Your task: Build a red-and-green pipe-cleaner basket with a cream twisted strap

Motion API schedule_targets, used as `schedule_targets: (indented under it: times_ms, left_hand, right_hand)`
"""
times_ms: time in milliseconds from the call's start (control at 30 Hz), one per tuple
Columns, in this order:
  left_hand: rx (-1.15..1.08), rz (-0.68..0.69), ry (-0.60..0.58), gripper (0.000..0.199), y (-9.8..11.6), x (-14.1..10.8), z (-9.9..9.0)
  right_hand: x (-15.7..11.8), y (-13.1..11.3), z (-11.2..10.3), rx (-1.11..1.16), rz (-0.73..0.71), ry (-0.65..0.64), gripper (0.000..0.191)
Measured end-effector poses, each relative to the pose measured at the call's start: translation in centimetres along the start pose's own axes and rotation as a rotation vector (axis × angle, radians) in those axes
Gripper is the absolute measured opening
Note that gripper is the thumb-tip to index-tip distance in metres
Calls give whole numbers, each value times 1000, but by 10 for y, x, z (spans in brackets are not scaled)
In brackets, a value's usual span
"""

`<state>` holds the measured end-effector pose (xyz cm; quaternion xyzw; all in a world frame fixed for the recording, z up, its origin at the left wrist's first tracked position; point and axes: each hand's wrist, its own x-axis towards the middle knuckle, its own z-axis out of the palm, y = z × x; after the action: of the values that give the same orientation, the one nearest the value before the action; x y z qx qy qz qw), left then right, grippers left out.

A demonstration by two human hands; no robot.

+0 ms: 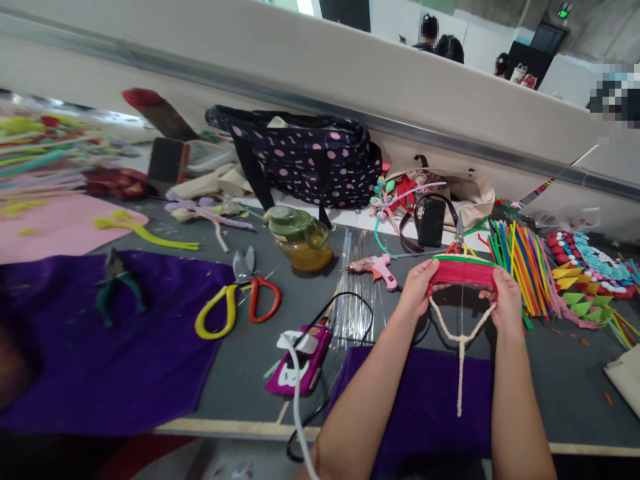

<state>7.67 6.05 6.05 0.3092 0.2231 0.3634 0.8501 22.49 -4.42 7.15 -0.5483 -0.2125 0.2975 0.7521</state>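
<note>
My left hand (419,288) and my right hand (507,297) grip the two ends of a curved red band (463,273) with a green upper edge. A cream braided cord (461,373) in a Y shape hangs below it, its arms reaching up to the band's ends near my fingers. A thin wire or thread runs from the band down to the fork. Both hands are closed on the band, thumbs in front, above the table. Beneath my forearms lies a purple cloth (440,400). A pink glue gun (377,269) rests left of my left hand.
Scissors (216,312) with yellow and red handles and teal pliers (116,290) lie left. A lidded glass pot (300,243), a magenta phone (303,363) with cables and clear sticks (355,293) are nearer. Behind are a patterned bag (310,160) and colourful stems (523,267).
</note>
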Motion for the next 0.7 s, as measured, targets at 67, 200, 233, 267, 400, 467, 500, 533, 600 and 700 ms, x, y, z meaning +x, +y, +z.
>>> schedule_targets:
  times_ms: [67, 200, 233, 267, 400, 467, 500, 533, 600, 700]
  left_hand:
    - [17, 19, 24, 43, -1, -1, 3]
    - [16, 94, 113, 41, -2, -3, 8]
    - [18, 112, 132, 40, -3, -3, 9]
    - [21, 125, 143, 40, -3, -3, 9]
    - [26, 93, 116, 41, -2, -4, 9]
    - [13, 58, 90, 41, -2, -4, 8]
    - [9, 39, 78, 41, -2, -4, 8]
    - [6, 18, 70, 40, -3, -4, 8]
    - [4, -31, 70, 40, -5, -3, 8]
    - [-12, -77, 106, 38, -9, 0, 5]
  right_hand:
    - [3, -1, 1, -39, -33, 39, 28]
    - [6, 3, 1, -102, -73, 94, 26]
    - [6, 5, 1, -111, -74, 107, 26]
    - [7, 6, 0, -117, -70, 115, 26]
    - [9, 9, -5, -110, -27, 77, 27]
    - [9, 9, -8, -98, 11, 42, 27]
    - [10, 8, -8, -93, 32, 31, 28]
    - [10, 7, -8, -90, 51, 24, 29]
    - [12, 5, -7, -93, 79, 18, 31]
    - [15, 2, -4, -112, 98, 6, 30]
